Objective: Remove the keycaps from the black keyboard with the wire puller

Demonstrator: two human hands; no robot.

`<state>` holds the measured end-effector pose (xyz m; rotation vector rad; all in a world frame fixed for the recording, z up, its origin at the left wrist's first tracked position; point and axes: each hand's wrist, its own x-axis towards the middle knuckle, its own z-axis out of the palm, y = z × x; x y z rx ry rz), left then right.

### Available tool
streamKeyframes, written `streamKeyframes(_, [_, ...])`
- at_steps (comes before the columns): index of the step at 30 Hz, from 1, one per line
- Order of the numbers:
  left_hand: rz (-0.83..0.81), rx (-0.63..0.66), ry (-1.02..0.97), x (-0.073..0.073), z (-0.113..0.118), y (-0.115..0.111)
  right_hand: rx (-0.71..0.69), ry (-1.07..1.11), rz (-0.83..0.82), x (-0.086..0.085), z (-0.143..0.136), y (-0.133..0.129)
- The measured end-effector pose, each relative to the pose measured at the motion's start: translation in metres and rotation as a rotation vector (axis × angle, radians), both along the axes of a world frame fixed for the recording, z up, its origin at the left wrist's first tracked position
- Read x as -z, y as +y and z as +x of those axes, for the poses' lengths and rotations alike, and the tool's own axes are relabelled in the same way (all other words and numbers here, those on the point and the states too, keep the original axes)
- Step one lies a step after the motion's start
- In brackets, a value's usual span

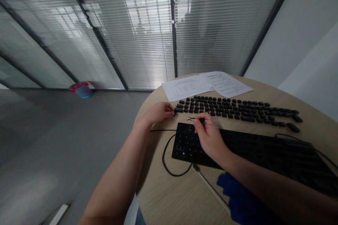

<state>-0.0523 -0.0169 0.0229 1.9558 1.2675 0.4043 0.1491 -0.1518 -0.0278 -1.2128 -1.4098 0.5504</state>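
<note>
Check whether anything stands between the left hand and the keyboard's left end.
Nothing visible: bare tabletop separates the left hand from the nearest corner of the keyboard. A thin cable lies off that line, nearer the wearer.

Hands: two, left hand (pixel 161 111) and right hand (pixel 210 135). Wire tool (pixel 192 118): one, between the right fingers. Keyboard base (pixel 264 145): one, below them. Loose keycaps (pixel 247 118): dozens, mostly beyond the fingers, too blurred for an exact count. Paper sheets (pixel 188 88): two, farther out. Brush (pixel 210 186): one, nearer than the right fingers. Basket (pixel 83 91): one, far left of the left fingers.
</note>
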Motion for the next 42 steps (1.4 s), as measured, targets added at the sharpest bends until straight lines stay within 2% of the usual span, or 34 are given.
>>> streamKeyframes(6, [0.096, 0.019, 0.157, 0.0, -0.002, 0.003, -0.035, 0.062, -0.04, 0.001, 0.0, -0.001])
streamKeyframes(12, [0.167, 0.014, 0.232, 0.002, -0.002, 0.004, -0.042, 0.058, -0.024, -0.001, -0.001, -0.002])
streamKeyframes(25, [0.098, 0.001, 0.185, 0.006, -0.004, 0.004, -0.065, 0.074, -0.06, -0.001, 0.0, -0.002])
streamKeyframes(35, [0.125, -0.1, 0.252, 0.001, 0.0, 0.004, -0.065, 0.084, -0.068, -0.002, 0.0, -0.003])
streamKeyframes(42, [0.088, -0.05, 0.293, -0.003, 0.003, -0.003, -0.075, 0.084, -0.07, -0.004, -0.001, -0.003])
